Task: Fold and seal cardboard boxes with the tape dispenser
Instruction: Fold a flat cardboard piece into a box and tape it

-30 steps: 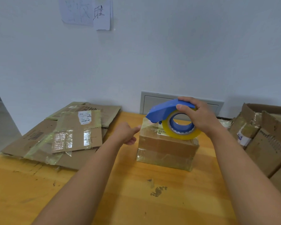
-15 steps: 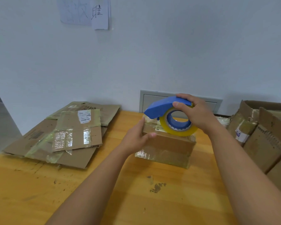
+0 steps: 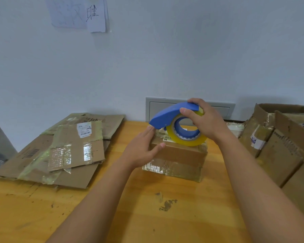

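Note:
A small closed cardboard box (image 3: 179, 156), taped along its lower front, sits in the middle of the wooden table (image 3: 147, 216). My right hand (image 3: 206, 121) grips a blue tape dispenser (image 3: 170, 114) with a yellowish tape roll (image 3: 186, 139), held on the box's top with its nose pointing left. My left hand (image 3: 142, 146) rests against the box's left end, fingers straight along the top left edge just below the dispenser's nose and thumb on the front face.
A pile of flattened, taped cardboard (image 3: 60, 149) lies at the left of the table. Several open, worn boxes (image 3: 281, 142) crowd the right edge. A grey wall panel (image 3: 165, 106) is behind the box, and papers (image 3: 79, 13) hang on the wall.
My left hand came in from the left with a pointing finger and settled flat against the box's left end. The dispenser in my right hand stayed on the box top, shifting slightly.

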`<state>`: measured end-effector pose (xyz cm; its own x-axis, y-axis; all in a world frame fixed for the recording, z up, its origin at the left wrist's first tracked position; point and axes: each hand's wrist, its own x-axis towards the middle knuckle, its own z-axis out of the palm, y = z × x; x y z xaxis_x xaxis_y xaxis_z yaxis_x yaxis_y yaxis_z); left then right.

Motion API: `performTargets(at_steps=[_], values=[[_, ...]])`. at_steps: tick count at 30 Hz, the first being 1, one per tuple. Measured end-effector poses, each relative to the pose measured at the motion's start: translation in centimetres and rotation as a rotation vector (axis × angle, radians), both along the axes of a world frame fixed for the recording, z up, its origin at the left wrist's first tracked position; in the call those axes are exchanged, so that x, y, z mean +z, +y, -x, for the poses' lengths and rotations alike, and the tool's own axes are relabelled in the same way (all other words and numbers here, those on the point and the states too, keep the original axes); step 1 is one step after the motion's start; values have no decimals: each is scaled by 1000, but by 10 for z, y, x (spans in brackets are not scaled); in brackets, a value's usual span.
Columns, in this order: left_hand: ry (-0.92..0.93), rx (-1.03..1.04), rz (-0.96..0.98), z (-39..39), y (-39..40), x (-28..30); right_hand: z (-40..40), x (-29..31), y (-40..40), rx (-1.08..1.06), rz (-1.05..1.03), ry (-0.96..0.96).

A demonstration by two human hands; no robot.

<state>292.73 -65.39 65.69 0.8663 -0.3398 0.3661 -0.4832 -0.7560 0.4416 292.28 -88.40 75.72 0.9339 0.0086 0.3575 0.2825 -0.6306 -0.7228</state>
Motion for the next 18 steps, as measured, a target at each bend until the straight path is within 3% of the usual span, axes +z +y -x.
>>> performTargets(at_steps=[10, 18], values=[[-130, 84, -131, 1, -4, 1, 0, 1, -9, 16, -52, -30], [-39, 128, -260, 3, -8, 5, 5, 5, -41, 45, -5, -10]])
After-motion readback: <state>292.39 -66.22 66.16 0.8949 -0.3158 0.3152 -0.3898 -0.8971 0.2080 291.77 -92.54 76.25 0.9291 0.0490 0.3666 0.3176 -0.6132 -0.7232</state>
